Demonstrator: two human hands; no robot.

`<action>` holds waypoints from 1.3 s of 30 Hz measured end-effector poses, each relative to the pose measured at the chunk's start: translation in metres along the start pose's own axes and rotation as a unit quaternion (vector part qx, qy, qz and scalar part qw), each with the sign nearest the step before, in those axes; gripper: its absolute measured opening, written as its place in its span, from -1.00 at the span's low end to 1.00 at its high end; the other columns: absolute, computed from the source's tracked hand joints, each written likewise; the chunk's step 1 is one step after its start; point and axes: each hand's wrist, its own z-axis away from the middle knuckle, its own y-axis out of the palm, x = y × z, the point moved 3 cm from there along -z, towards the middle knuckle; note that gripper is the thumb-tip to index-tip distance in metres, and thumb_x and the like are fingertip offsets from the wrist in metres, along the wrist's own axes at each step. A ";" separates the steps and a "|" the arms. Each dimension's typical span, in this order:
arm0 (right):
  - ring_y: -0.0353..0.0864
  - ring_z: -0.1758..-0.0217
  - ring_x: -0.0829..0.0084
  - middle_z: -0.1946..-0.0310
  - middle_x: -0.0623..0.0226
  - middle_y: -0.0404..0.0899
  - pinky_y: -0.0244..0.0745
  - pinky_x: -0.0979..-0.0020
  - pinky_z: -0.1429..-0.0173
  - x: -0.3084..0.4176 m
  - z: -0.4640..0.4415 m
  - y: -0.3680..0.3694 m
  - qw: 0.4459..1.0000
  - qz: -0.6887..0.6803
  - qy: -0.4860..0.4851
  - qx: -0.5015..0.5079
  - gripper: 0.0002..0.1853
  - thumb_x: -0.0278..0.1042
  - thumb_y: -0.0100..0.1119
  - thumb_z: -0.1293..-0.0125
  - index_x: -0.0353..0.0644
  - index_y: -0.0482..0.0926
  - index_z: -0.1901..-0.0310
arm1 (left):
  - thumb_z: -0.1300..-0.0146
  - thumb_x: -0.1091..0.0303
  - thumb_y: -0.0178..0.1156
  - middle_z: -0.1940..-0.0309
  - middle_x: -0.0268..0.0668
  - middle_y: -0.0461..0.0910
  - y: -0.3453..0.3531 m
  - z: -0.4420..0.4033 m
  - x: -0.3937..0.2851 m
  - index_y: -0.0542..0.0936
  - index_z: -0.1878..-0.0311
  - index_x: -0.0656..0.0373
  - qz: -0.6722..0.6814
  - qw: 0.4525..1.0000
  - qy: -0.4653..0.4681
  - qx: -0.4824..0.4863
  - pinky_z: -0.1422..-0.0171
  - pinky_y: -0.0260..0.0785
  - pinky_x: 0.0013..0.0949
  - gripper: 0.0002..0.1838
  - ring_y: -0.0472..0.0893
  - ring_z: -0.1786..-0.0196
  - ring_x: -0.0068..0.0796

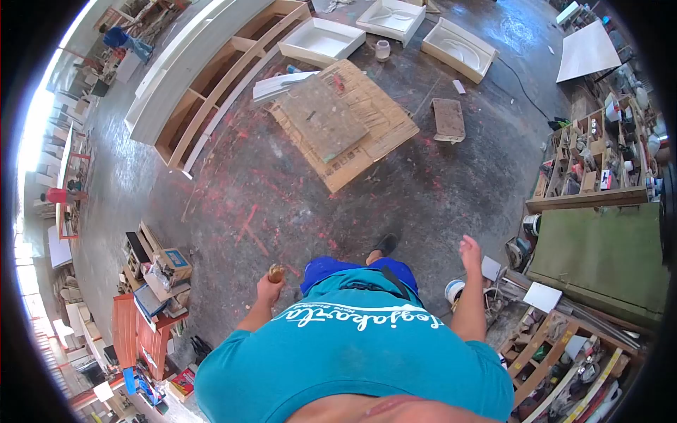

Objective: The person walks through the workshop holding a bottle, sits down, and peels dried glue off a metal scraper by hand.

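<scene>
My left hand (268, 290) hangs beside my left hip, closed around a small brownish object (276, 273). Its top end sticks out past the fingers; the rest is hidden, and I cannot make out its kind. On the other side, my right hand (470, 255) is held out from the body with fingers partly stretched and nothing in it. A white bucket (455, 289) stands on the floor close to my right forearm. Ahead on the floor lies a worn wooden board (381, 148) with a smaller grey-brown board (324, 116) on top.
Beyond the boards are white drawers (324, 44) and a long wooden cabinet frame (233, 74). A small block-like stool (448, 120) stands right of them. Tool-filled shelves (592, 155) and a green-topped bench (599, 254) line the right. Two people, one in blue (116, 39), are far left.
</scene>
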 end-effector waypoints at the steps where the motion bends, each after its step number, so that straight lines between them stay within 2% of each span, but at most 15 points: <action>1: 0.64 0.24 0.49 0.17 0.29 0.73 0.53 0.39 0.12 0.027 -0.012 -0.018 1.000 0.009 -0.004 -0.010 -0.63 -0.36 0.20 -0.44 -0.25 0.61 -0.24 | -0.01 0.10 0.53 0.10 -0.09 0.78 0.008 -0.005 -0.030 0.70 -0.11 0.13 0.011 1.000 0.026 -0.006 -0.13 0.55 -0.16 -0.42 0.77 -0.01 -0.15; 8: 0.74 -0.08 0.26 0.00 0.17 0.75 0.58 0.29 -0.21 0.092 -0.114 -0.054 0.992 0.058 -0.110 0.010 -0.59 -0.32 0.26 -0.40 -0.14 0.61 -0.26 | -0.02 0.08 0.55 0.13 -0.10 0.78 0.082 -0.042 -0.240 0.70 -0.11 0.11 0.052 0.983 0.168 0.052 -0.09 0.57 -0.21 -0.43 0.77 0.03 -0.17; 13: 0.69 -0.13 0.37 -0.06 0.18 0.71 0.55 0.35 -0.23 0.122 -0.143 -0.083 0.988 0.092 -0.043 0.114 -0.59 -0.35 0.25 -0.44 -0.21 0.57 -0.28 | 0.01 -0.01 0.56 0.14 -0.08 0.78 0.139 -0.086 -0.339 0.72 -0.08 0.10 -0.021 0.972 0.205 0.110 -0.08 0.58 -0.18 -0.40 0.77 0.03 -0.16; 19: 0.66 -0.25 0.28 -0.17 0.10 0.68 0.52 0.28 -0.34 -0.070 -0.214 -0.175 0.992 -0.072 0.101 -0.016 -0.59 -0.33 0.17 -0.46 -0.23 0.56 -0.29 | 0.04 -0.07 0.53 0.15 -0.05 0.78 0.216 -0.160 -0.427 0.72 -0.06 0.11 -0.140 0.973 0.139 0.123 -0.08 0.58 -0.10 -0.37 0.76 0.02 -0.05; 20: 0.70 -0.14 0.29 -0.11 0.12 0.71 0.56 0.29 -0.24 -0.132 -0.216 -0.189 0.992 0.002 0.109 -0.065 -0.60 -0.27 0.11 -0.48 -0.22 0.60 -0.26 | 0.04 -0.06 0.52 0.15 -0.04 0.78 0.225 -0.174 -0.448 0.72 -0.06 0.13 -0.155 0.970 0.133 0.129 -0.08 0.58 -0.09 -0.37 0.76 0.02 -0.03; 21: 0.73 0.06 0.26 -0.01 0.12 0.75 0.62 0.28 -0.04 -0.079 -0.182 -0.221 0.969 0.028 0.228 -0.090 -0.62 -0.19 0.08 -0.49 -0.22 0.65 -0.17 | 0.04 -0.06 0.51 0.15 -0.03 0.78 0.236 -0.190 -0.478 0.72 -0.06 0.15 -0.127 0.971 0.153 0.135 -0.07 0.58 -0.08 -0.37 0.76 0.03 -0.02; 22: 0.69 0.28 0.34 0.21 0.19 0.74 0.60 0.31 0.18 -0.191 -0.189 -0.218 0.953 0.108 0.269 -0.092 -0.70 -0.23 0.08 -0.45 -0.13 0.70 -0.05 | 0.04 -0.06 0.51 0.16 -0.02 0.77 0.252 -0.206 -0.520 0.72 -0.06 0.17 -0.093 0.970 0.175 0.140 -0.05 0.59 -0.08 -0.36 0.77 0.04 -0.02; 24: 0.51 0.53 0.51 0.54 0.46 0.45 0.39 0.31 0.54 -0.129 -0.137 -0.253 0.848 -0.282 0.422 -0.150 -0.84 -0.33 0.02 -0.40 0.04 0.62 0.30 | 0.02 -0.02 0.51 0.20 0.00 0.78 0.301 -0.256 -0.587 0.72 -0.05 0.20 -0.096 0.959 0.191 0.185 0.02 0.60 -0.08 -0.38 0.78 0.08 -0.04; 25: 0.48 0.57 0.48 0.50 0.46 0.47 0.33 0.31 0.61 -0.113 -0.123 -0.261 0.834 -0.304 0.420 -0.190 -0.91 -0.34 0.03 -0.37 0.01 0.55 0.27 | 0.00 -0.02 0.51 0.22 -0.03 0.78 0.317 -0.269 -0.635 0.72 -0.05 0.20 -0.135 0.957 0.191 0.169 0.05 0.60 -0.08 -0.39 0.78 0.11 -0.07; 27: 0.43 0.53 0.48 0.37 0.46 0.51 0.31 0.32 0.55 -0.125 -0.123 -0.276 0.831 -0.282 0.461 -0.133 -0.82 -0.18 0.04 -0.48 0.00 0.56 0.04 | -0.06 0.00 0.51 0.21 -0.07 0.78 0.331 -0.255 -0.794 0.73 -0.02 0.18 -0.127 0.949 0.215 0.190 0.06 0.59 -0.12 -0.45 0.78 0.15 -0.15; 28: 0.46 0.48 0.46 0.34 0.44 0.53 0.36 0.31 0.50 -0.122 -0.133 -0.281 0.825 -0.285 0.462 -0.160 -0.82 -0.22 0.06 -0.47 0.00 0.57 0.01 | -0.08 0.01 0.51 0.17 -0.07 0.78 0.357 -0.276 -0.847 0.72 -0.02 0.19 -0.115 0.948 0.223 0.198 0.03 0.58 -0.14 -0.46 0.77 0.11 -0.19; 29: 0.49 0.44 0.44 0.30 0.43 0.55 0.40 0.29 0.46 -0.118 -0.141 -0.281 0.817 -0.288 0.464 -0.185 -0.81 -0.27 0.09 -0.47 -0.01 0.58 -0.03 | -0.05 0.06 0.54 0.14 -0.08 0.77 0.392 -0.314 -0.891 0.70 -0.05 0.17 -0.031 0.910 0.365 0.193 -0.02 0.57 -0.18 -0.45 0.76 0.06 -0.22; 32: 0.51 0.42 0.41 0.25 0.37 0.57 0.43 0.26 0.44 -0.144 -0.191 -0.260 0.761 -0.436 0.419 -0.233 -0.79 -0.35 0.14 -0.44 0.00 0.58 -0.06 | -0.02 0.15 0.55 0.16 -0.14 0.77 0.379 -0.256 -1.106 0.70 -0.06 0.13 -0.057 0.885 0.437 0.151 -0.04 0.57 -0.22 -0.48 0.76 0.08 -0.27; 36: 0.54 0.44 0.37 0.27 0.36 0.59 0.45 0.23 0.45 -0.124 -0.323 -0.271 0.764 -0.481 0.392 -0.175 -0.81 -0.29 0.15 -0.40 0.00 0.61 -0.01 | 0.00 0.24 0.56 0.19 -0.19 0.77 0.409 -0.241 -1.275 0.72 -0.02 0.12 0.008 0.853 0.492 0.176 -0.03 0.56 -0.27 -0.52 0.74 0.15 -0.33; 39: 0.56 0.45 0.34 0.29 0.35 0.61 0.46 0.22 0.46 -0.101 -0.427 -0.324 0.798 -0.454 0.377 -0.120 -0.81 -0.24 0.16 -0.38 0.00 0.63 0.03 | 0.01 0.27 0.57 0.20 -0.21 0.76 0.444 -0.252 -1.334 0.71 -0.03 0.11 -0.003 0.859 0.474 0.191 -0.03 0.56 -0.30 -0.52 0.73 0.17 -0.37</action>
